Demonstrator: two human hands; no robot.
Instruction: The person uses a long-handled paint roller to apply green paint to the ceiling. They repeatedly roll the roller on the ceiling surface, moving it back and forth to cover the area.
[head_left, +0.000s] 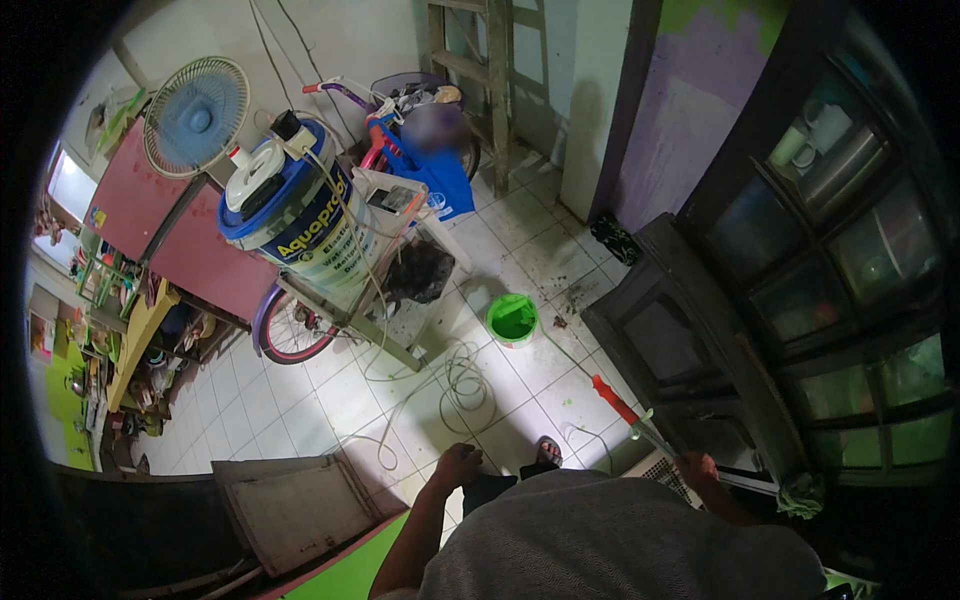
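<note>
My right hand [697, 467] is closed around a pale pole at the lower right. The pole carries a paint roller with a red-orange handle [613, 399], and a pale green tie shows near their join. The roller's thin metal rod runs up and left to the rim of a small paint bucket [513, 322] on the floor. Bright green paint coats the bucket's inside; the roller's head cannot be made out clearly there. My left hand [458, 465] hangs low by my leg, its fingers curled in, with nothing visible in them.
A thin hose [465, 385] lies coiled on the tiles. Left of it, a large blue-lidded tub [300, 215] stands on a wooden stand, beside a fan [198, 117]. A bicycle [295, 325] and a ladder [498, 90] stand behind. A dark glass-doored cabinet [690, 330] lines the right.
</note>
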